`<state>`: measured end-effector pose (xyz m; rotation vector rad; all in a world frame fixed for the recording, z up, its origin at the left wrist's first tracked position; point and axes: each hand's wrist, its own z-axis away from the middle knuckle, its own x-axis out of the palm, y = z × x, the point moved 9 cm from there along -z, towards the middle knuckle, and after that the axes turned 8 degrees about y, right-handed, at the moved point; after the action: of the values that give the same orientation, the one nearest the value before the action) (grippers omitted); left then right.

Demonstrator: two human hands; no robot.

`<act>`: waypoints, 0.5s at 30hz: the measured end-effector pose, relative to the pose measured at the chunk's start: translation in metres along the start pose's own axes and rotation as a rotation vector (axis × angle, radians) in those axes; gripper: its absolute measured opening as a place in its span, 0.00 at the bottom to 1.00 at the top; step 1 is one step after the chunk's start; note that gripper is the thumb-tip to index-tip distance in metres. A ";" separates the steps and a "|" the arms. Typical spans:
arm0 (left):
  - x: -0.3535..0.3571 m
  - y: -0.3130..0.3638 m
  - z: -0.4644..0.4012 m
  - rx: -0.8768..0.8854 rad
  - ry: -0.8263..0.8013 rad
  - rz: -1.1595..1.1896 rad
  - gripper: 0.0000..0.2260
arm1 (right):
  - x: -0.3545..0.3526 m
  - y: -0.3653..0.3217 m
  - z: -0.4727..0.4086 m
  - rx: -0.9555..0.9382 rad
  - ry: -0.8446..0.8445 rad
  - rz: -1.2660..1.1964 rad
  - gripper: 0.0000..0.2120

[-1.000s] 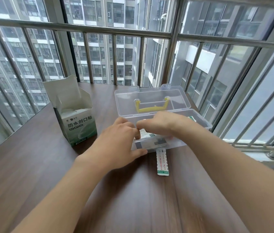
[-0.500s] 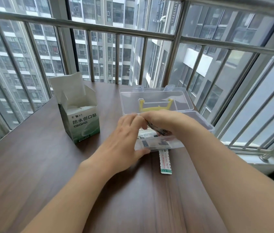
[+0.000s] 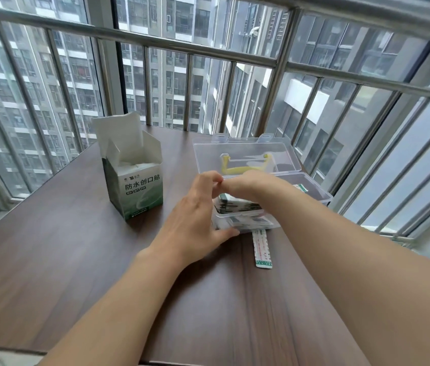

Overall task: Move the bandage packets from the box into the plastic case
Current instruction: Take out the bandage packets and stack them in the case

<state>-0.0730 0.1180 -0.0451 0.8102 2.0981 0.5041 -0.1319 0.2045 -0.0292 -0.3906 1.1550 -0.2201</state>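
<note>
Partly done: packets lie in the case, one packet remains on the table, box contents unclear; both hands' fingers meet over the case, grasp indeterminate.

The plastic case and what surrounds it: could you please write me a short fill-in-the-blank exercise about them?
1. The plastic case has its lid ____.
2. The handle seen through the lid is coloured ____.
3. One bandage packet lies outside the case on the ____.
4. The cardboard box stands to the ____ of the case.

Missing words: open; yellow; table; left

green-white box, clear case, yellow handle
</note>
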 end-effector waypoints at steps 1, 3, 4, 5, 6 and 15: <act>0.000 0.000 0.000 -0.001 0.006 0.005 0.39 | -0.001 -0.003 0.003 -0.016 -0.022 -0.042 0.30; -0.001 -0.002 0.000 -0.001 0.016 0.005 0.40 | -0.006 -0.006 0.012 -0.042 -0.056 -0.092 0.27; -0.001 -0.001 0.001 -0.001 0.017 0.004 0.40 | -0.008 -0.005 0.015 -0.042 -0.057 -0.106 0.26; -0.001 -0.002 0.001 -0.002 0.018 0.005 0.40 | -0.009 -0.002 0.014 -0.036 -0.045 -0.105 0.26; -0.001 -0.002 0.001 -0.004 0.019 0.004 0.41 | -0.010 0.000 0.013 -0.023 -0.025 -0.100 0.26; 0.000 0.001 0.003 0.012 0.015 -0.036 0.38 | -0.030 0.024 -0.008 0.007 0.391 -0.098 0.21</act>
<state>-0.0701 0.1189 -0.0468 0.7759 2.1278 0.4804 -0.1520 0.2360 -0.0170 -0.4089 1.5200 -0.3990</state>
